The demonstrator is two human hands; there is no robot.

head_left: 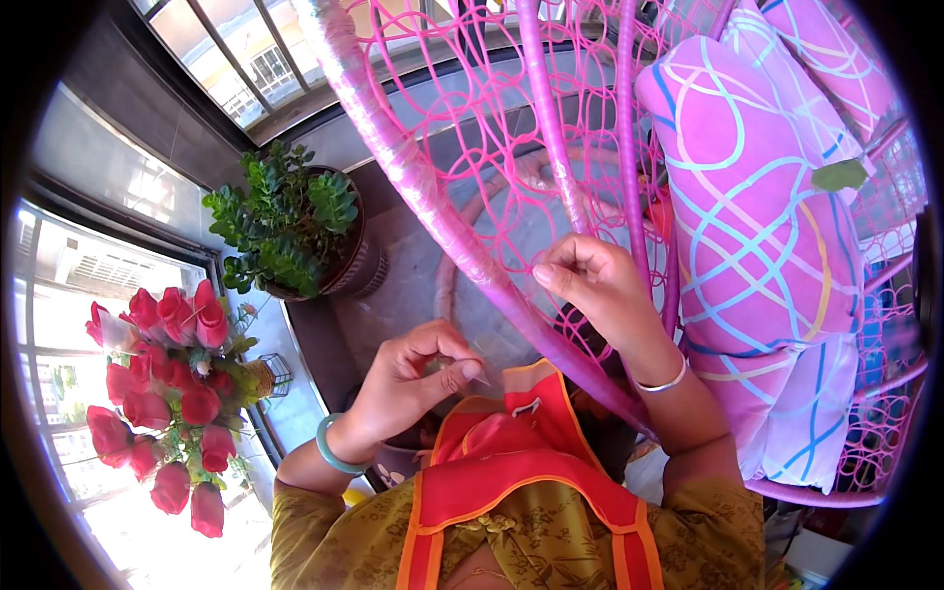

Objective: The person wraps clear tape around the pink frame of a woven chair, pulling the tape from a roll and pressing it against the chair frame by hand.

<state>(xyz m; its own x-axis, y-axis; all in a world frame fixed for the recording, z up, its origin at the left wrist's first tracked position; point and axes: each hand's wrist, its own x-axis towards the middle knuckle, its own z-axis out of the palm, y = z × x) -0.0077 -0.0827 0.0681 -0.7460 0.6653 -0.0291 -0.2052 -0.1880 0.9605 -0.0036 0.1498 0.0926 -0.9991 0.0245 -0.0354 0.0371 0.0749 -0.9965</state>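
Note:
My left hand (421, 372), a green bangle on its wrist, is closed in a pinch above the red apron. A thin, pale, see-through sliver (481, 373) shows at its fingertips; its kind is too small to tell. Higher and to the right, my right hand (595, 282) has thumb and fingers pressed together, and whatever they hold cannot be made out. A silver bangle circles that wrist. Between and below the hands lies the red apron (511, 482) with orange trim, its upper part folded and raised. The shiny pink wrapped pole (433, 202) passes between my hands.
A pink woven hanging chair (482, 108) stands ahead, with purple patterned cushions (757, 256) at the right. A single green leaf (840, 176) is against them. At the left are a potted green plant (285, 221) and red roses (167, 393) beside the window.

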